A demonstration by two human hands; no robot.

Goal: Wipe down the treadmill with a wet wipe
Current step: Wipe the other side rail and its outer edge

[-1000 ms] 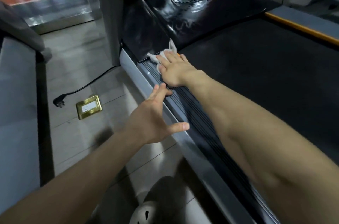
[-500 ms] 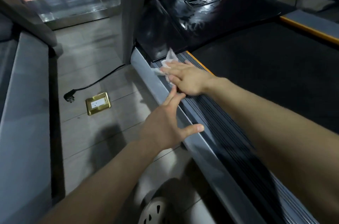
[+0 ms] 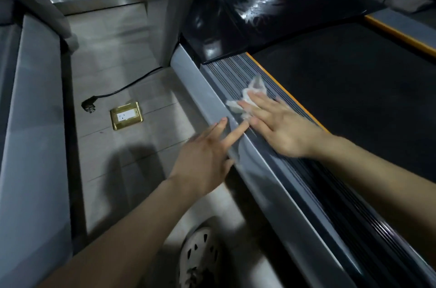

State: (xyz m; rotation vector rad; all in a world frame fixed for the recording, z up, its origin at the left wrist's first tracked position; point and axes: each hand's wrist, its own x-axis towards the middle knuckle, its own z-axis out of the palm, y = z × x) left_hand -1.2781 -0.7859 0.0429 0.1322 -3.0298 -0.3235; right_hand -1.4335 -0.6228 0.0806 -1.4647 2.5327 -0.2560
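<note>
Step in hand: wiping the ribbed rail of the treadmill.

Right hand: flat on the rail, fingers straight and not curled, pressing the wipe down.

Wipe: crumpled, on the rail, pinned under the fingertips. Loose part sticks out beyond them toward the rail's far end.

Left hand: fingers extended and holding nothing, tips touching the rail's grey outer edge, just beside the right hand.

Judgement: the near length of the rail probably remains. The next stroke needs steady downward pressure so the wipe drags with the fingers and does not slip free.
</note>
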